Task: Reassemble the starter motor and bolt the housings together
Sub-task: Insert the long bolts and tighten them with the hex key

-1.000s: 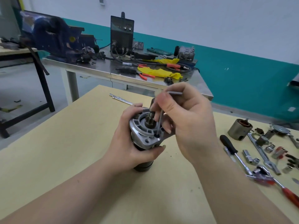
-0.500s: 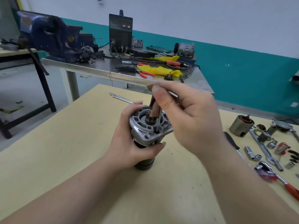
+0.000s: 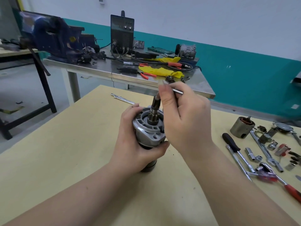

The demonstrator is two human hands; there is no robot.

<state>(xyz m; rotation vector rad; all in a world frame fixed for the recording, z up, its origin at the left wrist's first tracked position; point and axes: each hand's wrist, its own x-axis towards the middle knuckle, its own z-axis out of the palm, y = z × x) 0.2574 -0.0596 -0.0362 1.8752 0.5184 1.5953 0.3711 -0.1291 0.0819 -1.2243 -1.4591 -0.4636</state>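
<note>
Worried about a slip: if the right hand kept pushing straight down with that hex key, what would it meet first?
Probably the starter motor's silver flange beside the pinion shaft; the right hand hides the key's tip.

Bright, even overhead light; soft shadows under hands [image 3: 185,121]. Wide-angle bend at edges; slight blur w/ distance.

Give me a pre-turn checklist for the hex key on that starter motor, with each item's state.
1. Starter motor upright on the wooden table: ok.
2. Left hand grips the motor body: ok.
3. Right hand pinches the hex key: ok.
4. Key tip seated in a bolt: cannot tell, hidden behind the right hand.
5. Pinion shaft clear of the fingers: not ok, the thumb lies right beside it.
6. Spare sockets within reach to the right: ok.
</note>
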